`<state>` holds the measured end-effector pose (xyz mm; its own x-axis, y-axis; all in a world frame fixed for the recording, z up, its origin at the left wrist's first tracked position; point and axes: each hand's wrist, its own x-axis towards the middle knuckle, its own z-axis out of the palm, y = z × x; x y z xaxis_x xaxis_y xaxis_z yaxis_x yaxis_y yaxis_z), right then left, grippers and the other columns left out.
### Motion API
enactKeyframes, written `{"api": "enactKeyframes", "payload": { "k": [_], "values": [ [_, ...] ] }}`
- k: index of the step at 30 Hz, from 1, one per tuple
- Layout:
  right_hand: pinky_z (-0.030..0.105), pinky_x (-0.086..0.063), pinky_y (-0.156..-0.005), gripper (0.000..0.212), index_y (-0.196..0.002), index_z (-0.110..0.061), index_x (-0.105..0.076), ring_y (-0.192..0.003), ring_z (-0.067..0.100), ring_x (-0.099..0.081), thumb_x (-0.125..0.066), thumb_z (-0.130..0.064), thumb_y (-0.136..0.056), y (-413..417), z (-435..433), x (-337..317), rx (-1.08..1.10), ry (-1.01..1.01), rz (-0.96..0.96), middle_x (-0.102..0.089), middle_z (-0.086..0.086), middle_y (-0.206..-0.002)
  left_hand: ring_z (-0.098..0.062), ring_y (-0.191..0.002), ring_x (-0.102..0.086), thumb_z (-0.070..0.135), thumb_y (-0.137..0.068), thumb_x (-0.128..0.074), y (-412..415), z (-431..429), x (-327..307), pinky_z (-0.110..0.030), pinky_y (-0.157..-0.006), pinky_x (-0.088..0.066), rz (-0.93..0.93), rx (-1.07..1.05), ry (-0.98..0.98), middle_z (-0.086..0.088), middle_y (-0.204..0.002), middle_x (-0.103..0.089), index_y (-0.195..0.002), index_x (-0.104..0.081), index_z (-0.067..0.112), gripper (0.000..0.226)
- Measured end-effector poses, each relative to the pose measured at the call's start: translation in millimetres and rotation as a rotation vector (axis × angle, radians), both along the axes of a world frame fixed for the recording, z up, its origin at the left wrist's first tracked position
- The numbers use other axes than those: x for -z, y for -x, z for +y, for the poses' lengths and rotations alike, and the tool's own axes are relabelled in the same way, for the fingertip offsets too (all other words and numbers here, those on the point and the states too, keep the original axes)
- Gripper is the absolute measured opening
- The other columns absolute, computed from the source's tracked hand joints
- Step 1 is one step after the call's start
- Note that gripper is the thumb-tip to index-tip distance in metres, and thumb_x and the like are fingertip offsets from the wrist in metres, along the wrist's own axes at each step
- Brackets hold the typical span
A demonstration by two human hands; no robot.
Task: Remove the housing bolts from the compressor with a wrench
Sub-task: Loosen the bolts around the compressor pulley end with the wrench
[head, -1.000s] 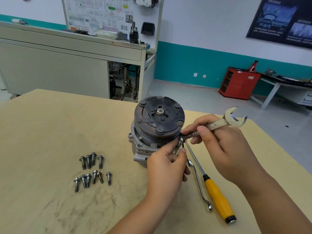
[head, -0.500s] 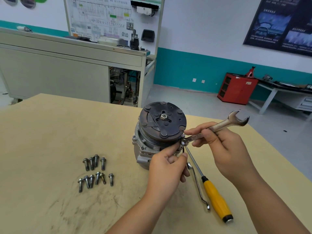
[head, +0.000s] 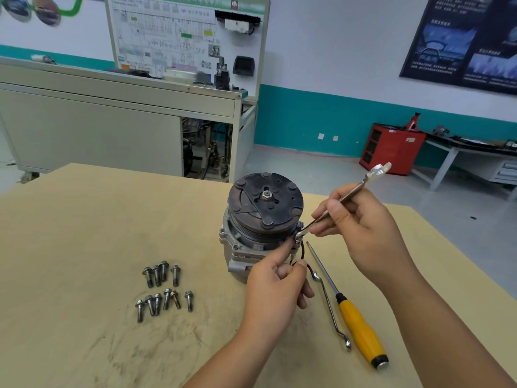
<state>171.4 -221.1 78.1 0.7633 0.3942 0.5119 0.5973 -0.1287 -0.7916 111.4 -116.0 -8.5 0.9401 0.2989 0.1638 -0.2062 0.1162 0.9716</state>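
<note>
the wrench point(head: 363, 182) has swung: a second ago its shaft lay close to level with the open end facing the camera, and now it slants steeply up and away to the right, the open end seen edge-on. its lower end has stayed on the bolt point(head: 298, 234) at the right rim of the compressor point(head: 263, 214), so this reads as one turning stroke on that bolt. the bolt head sits low by the housing, so more strokes are likely needed.

the right hand point(head: 363, 233) grips the shaft, fingers curled round it. the left hand point(head: 277, 289) is curled too, index tip against the housing just beside the bolt, and it seems to pinch a dark wire point(head: 303, 251) that loops down there. the compressor stands upright on the counter point(head: 84, 233). ten loose bolts point(head: 175, 275) lie in two rows well to its left, so much of the job looks done.

the compressor is a stubby cylinder: dull cast grey housing with lugged ears, topped by a dark, rust-tinged round plate with raised studs and a bright hex nut at centre. the wrench is flat polished steel. the bolts are short, flanged and grey. a thin offset wrench point(head: 330, 306) and a screwdriver point(head: 361, 331) with a smooth yellow handle lie side by side on the right. the counter is pale matt board with dark scuffs.
</note>
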Motion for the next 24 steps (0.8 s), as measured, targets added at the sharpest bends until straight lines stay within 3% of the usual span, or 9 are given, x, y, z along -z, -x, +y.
{"api": "enactKeyframes", "payload": {
  "k": [3,6,14,20,24],
  "values": [
    [0.012,-0.050,-0.062,0.010,-0.083,-0.019,-0.051,-0.064,0.005,-0.064,-0.052,-0.018,-0.093,1,3,-1,0.078,0.083,-0.046,-0.064,-0.002,-0.074,-0.006,-0.038,-0.046,0.008,-0.096,-0.051,2,0,1,-0.013,-0.040,-0.035,-0.004,0.002,-0.014,0.000,-0.049,-0.058,-0.140,-0.046,0.025,0.047],
    [0.007,-0.044,-0.060,0.018,-0.079,-0.025,-0.050,-0.063,0.001,-0.062,-0.053,-0.015,-0.093,2,6,-5,0.123,0.141,-0.123,-0.062,0.002,-0.075,-0.006,-0.039,-0.046,0.008,-0.096,-0.050,3,1,1,-0.014,-0.042,-0.036,-0.010,0.000,-0.035,0.000,-0.050,-0.058,-0.139,-0.047,0.026,0.047],
    [0.015,-0.051,-0.053,0.022,-0.085,-0.028,-0.054,-0.051,0.010,-0.064,-0.057,-0.007,-0.091,3,8,-16,0.123,0.101,-0.091,-0.066,0.003,-0.061,-0.007,-0.041,-0.045,0.007,-0.096,-0.051,9,5,3,-0.017,-0.047,-0.041,-0.010,-0.024,-0.030,-0.002,-0.050,-0.057,-0.133,-0.046,0.035,0.047],
    [0.019,-0.053,-0.048,0.023,-0.085,-0.027,-0.052,-0.049,0.013,-0.066,-0.054,-0.005,-0.093,2,12,-23,0.124,0.154,-0.067,-0.067,-0.001,-0.072,-0.008,-0.041,-0.045,0.007,-0.096,-0.052,10,6,0,-0.017,-0.047,-0.041,-0.008,-0.042,-0.003,-0.003,-0.051,-0.057,-0.116,-0.046,0.049,0.047],
    [0.020,-0.045,-0.038,0.019,-0.081,-0.021,-0.054,-0.044,0.015,-0.063,-0.053,-0.006,-0.093,1,13,-24,0.119,0.187,-0.077,-0.069,-0.006,-0.074,-0.008,-0.041,-0.046,0.008,-0.096,-0.052,11,7,-1,-0.018,-0.047,-0.042,-0.006,-0.049,-0.007,-0.007,-0.053,-0.056,-0.108,-0.048,0.054,0.048]
  ]
}}
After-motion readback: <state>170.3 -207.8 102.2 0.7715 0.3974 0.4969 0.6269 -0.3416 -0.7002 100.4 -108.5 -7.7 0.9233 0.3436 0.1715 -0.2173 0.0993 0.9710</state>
